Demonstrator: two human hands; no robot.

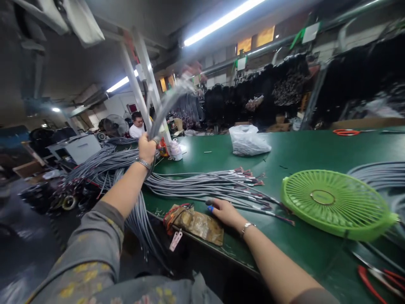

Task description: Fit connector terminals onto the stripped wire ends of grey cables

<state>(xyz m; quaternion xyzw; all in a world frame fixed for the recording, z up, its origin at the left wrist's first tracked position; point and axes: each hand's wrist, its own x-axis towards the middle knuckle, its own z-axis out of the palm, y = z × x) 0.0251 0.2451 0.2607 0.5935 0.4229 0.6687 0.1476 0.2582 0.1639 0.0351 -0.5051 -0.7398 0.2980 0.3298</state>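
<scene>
Raised at the left, my left hand (147,148) is closed around a bundle of grey cables (163,109). The upper end of that bundle is blurred by motion. My right hand (226,214) is low over the green table, its fingers stretched toward the left and apparently holding nothing. A dark cover and a blue one show on its fingertips. Just behind it lies a row of grey cables (196,183) with stripped, reddish wire ends pointing right. Beside the right hand, at the table's front edge, is a brown taped packet (198,226) with an orange cord and a pink tag.
A green fan (332,202) lies at the right, near coiled grey cables (379,173). Red-handled pliers (379,274) and orange-handled scissors (346,132) are on the table. A white plastic bag (248,140) and a small jar (176,150) stand farther back. A person (137,126) is beyond.
</scene>
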